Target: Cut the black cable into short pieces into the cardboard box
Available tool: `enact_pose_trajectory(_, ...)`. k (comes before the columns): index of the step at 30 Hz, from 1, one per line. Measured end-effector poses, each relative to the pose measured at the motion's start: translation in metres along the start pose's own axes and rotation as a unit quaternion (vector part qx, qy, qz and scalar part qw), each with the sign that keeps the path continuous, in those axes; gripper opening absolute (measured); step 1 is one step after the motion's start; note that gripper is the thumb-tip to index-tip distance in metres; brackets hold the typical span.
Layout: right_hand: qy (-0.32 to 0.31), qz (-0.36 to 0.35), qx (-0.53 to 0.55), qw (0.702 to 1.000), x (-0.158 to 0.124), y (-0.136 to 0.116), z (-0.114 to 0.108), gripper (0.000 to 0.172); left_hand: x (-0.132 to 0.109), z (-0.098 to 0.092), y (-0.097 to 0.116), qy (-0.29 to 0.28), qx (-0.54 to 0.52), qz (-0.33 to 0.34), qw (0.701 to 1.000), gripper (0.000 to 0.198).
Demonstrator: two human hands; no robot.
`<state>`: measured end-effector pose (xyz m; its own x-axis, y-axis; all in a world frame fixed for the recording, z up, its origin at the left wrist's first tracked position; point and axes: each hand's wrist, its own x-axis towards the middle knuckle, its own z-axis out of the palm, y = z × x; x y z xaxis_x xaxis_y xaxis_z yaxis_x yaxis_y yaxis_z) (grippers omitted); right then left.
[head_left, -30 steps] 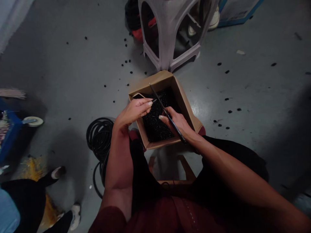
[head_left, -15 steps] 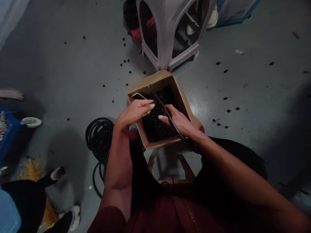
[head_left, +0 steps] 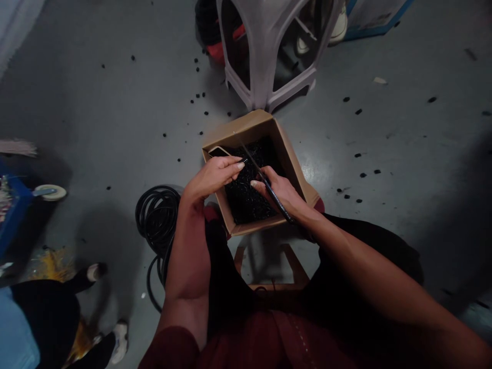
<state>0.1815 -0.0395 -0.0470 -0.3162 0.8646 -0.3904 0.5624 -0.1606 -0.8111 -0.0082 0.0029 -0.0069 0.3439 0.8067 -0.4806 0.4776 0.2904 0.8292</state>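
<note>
A cardboard box (head_left: 294, 163) stands between my knees, filled with small black pieces (head_left: 251, 202). Above its left part, my left hand (head_left: 219, 173) is closed in a pinch on a black tube, and only the short tip of the tube (head_left: 244, 160) shows past the fingers. My right hand (head_left: 279, 188), over the box's right part, is closed around a long thin-bladed tool (head_left: 251, 159) with a dark handle. The blade points up and left, close to the tube's tip; whether they touch I cannot tell. Left of my left forearm lies a coil of black tubing (head_left: 157, 218) on the floor.
A grey plastic stool (head_left: 261, 56) stands just beyond the box. Small black bits lie scattered over the floor (head_left: 154, 102). A person's leg and shoe (head_left: 120, 341) are at the lower left. At the left edge is a blue crate (head_left: 19, 205) with a caster.
Both hands stay nearly in place; the tube's tip shows a little more past my left fingers. The person at lower left has shifted slightly to the right.
</note>
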Motion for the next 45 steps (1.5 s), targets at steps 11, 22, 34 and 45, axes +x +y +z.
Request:
enact_pose_trajectory(11,-0.011,0.020,-0.005,1.000,-0.001,-0.002,0.000,0.036,0.002,-0.001,-0.004,-0.004,0.000,-0.003,1.000,0.037)
enact_pose_trajectory(22,-0.012,0.026,-0.002,1.000,-0.004,0.009,0.018,0.034,0.001,-0.010,-0.013,-0.038,0.087,-0.022,0.995,0.034)
enact_pose_trajectory(34,0.004,0.056,0.146,0.988,-0.002,0.013,0.028,0.027,0.002,-0.010,-0.012,-0.030,0.155,-0.013,0.987,0.035)
enact_pose_trajectory(45,0.050,0.053,0.251,0.965,0.005,0.003,-0.004,0.023,0.004,0.006,-0.001,-0.021,0.062,0.003,0.998,0.047)
